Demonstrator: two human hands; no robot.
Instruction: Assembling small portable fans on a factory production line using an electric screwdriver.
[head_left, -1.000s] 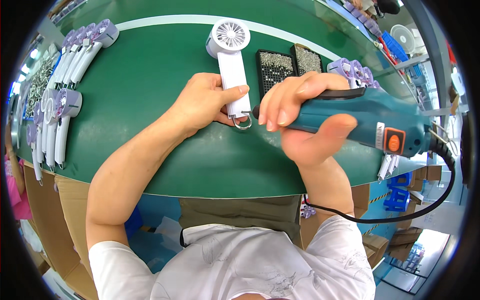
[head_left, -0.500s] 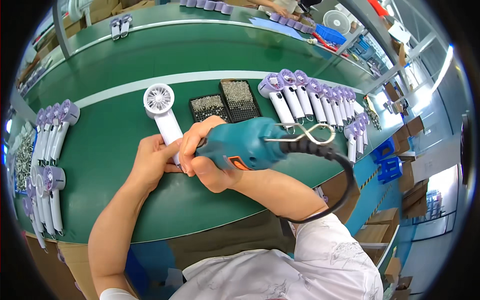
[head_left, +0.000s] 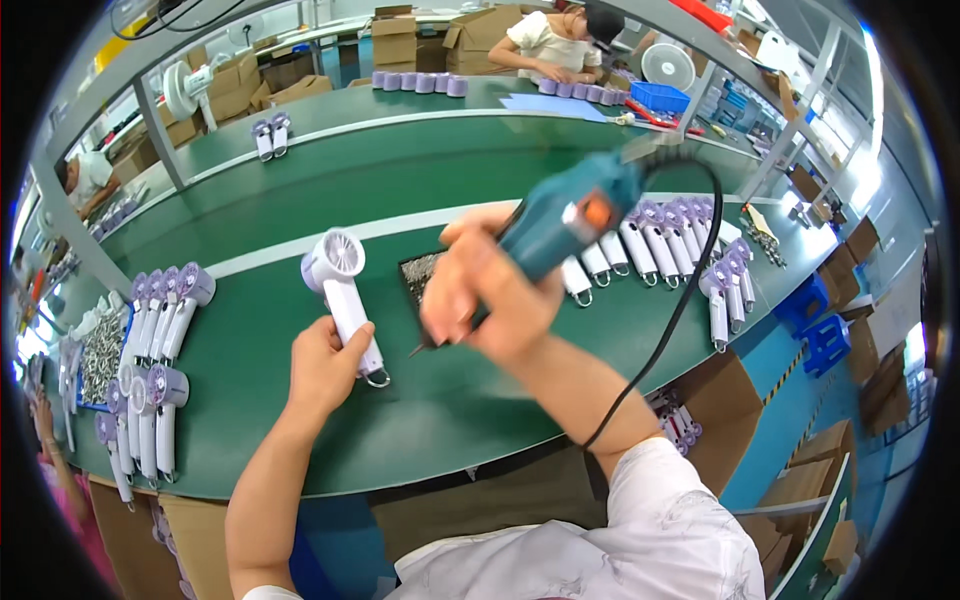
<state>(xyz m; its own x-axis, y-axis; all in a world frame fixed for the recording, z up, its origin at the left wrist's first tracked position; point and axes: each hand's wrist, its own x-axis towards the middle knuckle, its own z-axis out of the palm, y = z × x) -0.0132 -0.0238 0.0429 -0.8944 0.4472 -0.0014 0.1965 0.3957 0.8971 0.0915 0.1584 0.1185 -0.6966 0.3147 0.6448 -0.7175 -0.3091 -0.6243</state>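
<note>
My left hand (head_left: 325,368) is closed round the white handle of a small handheld fan (head_left: 348,310). The fan's round grille head points away from me, and a metal loop hangs from the handle's near end. In my right hand (head_left: 492,290) is a teal electric screwdriver (head_left: 570,218), tilted, with its thin bit pointing down to the left. The bit is apart from the fan. Motion blurs the right hand and the tool. Behind that hand, a black tray of small screws (head_left: 416,272) is partly hidden.
Purple-and-white fans (head_left: 660,240) stand in a row at right, others (head_left: 165,310) at left beside a blue bin of metal parts (head_left: 103,350). The tool's black cord (head_left: 690,290) loops past my right arm. A co-worker (head_left: 555,48) sits across the green bench (head_left: 240,430).
My right hand has lifted the screwdriver off the fan's handle and moved right. My left hand still holds the fan, its head now tilted. The view has shifted, showing more of the far side.
</note>
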